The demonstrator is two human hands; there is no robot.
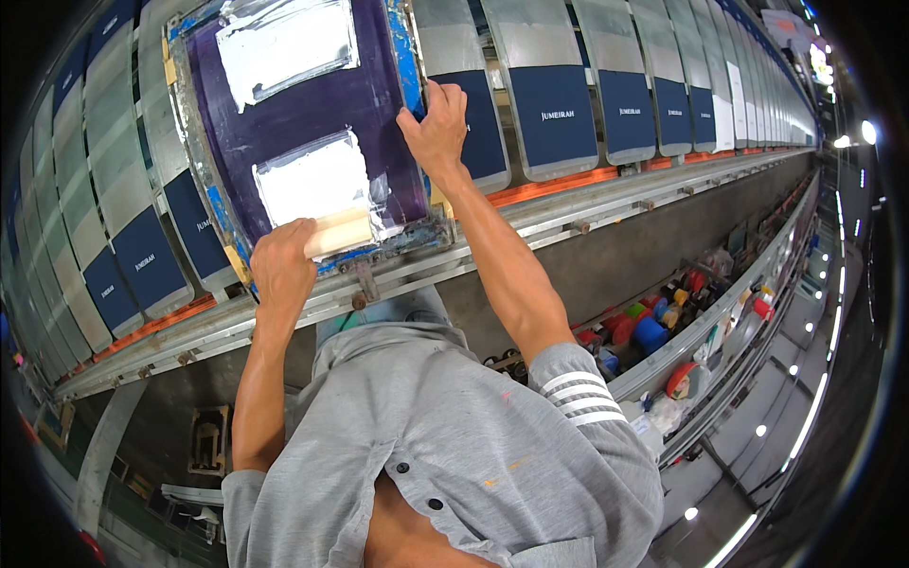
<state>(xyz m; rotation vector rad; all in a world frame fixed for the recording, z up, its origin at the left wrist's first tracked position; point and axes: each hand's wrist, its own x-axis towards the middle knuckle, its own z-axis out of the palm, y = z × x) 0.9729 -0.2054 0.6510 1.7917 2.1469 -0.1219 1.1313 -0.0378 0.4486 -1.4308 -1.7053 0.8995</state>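
Note:
A screen-printing frame (411, 57) with dark purple mesh and worn blue tape along its edges lies in front of me, over the row of panels. White ink (312, 180) covers a rectangle on its near half, and a second white patch (289, 47) lies on the far half. My left hand (284, 260) is closed round the left end of a pale wooden squeegee (341, 233), at the near edge of the white ink. With bent fingers, my right hand (437, 128) grips the right side of the frame.
Printed navy panels (554, 118) on grey boards line a long table to both sides. A metal rail (606, 199) runs along its near edge, close to my body. At the right, a lower shelf holds several coloured containers (650, 333). Some panels farther right are white (720, 104).

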